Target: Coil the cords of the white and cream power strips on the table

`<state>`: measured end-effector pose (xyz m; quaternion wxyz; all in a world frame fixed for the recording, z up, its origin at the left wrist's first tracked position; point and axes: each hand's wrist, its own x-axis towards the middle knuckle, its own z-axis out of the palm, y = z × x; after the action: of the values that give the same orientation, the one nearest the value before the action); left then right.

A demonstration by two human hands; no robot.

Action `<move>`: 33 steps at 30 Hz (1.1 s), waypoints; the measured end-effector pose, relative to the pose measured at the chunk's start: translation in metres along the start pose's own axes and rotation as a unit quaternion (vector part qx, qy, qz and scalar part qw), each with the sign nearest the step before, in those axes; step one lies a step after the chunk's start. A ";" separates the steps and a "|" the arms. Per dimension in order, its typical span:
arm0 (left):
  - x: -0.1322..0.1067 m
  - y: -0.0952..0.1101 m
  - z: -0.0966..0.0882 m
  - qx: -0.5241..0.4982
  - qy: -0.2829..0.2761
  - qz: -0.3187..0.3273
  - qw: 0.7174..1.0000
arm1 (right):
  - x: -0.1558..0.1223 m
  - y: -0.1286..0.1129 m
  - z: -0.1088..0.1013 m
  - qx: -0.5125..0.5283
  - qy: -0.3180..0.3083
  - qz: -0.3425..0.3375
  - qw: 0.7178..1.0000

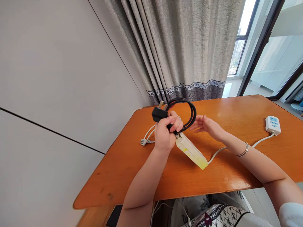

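My left hand (165,134) is closed around a coiled black cable (187,112) with its black plug (158,114) sticking out to the left. A yellowed white power strip (191,152) hangs from the same grip, slanting down to the orange wooden table (236,170). Just right of the coil, my right hand (207,125) hovers with fingers spread, touching nothing that I can make out. A silver bangle sits on that wrist.
A small white socket block (273,124) with blue outlets lies at the table's right, its white cord (260,141) running behind my right arm. A white plug (144,142) lies left of my hand. Grey curtain (184,47) behind; white wall at left.
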<state>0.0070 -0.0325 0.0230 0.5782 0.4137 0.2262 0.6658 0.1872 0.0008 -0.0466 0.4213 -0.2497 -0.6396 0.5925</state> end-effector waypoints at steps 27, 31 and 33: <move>0.036 -0.033 -0.041 0.114 -0.020 -0.252 0.961 | -0.016 -0.034 -0.005 -0.222 0.208 -0.212 0.929; 0.040 -0.047 -0.045 0.063 -0.041 -0.329 0.941 | -0.007 -0.028 -0.014 -0.131 0.144 -0.121 0.973; 0.042 -0.054 -0.047 0.047 -0.045 -0.340 0.938 | -0.006 -0.027 -0.015 -0.083 0.082 -0.068 0.991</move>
<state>0.0002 0.0288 -0.0331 0.7594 0.3684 0.3586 0.3987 0.2073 -0.0006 -0.0226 0.4895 -0.2878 -0.6653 0.4847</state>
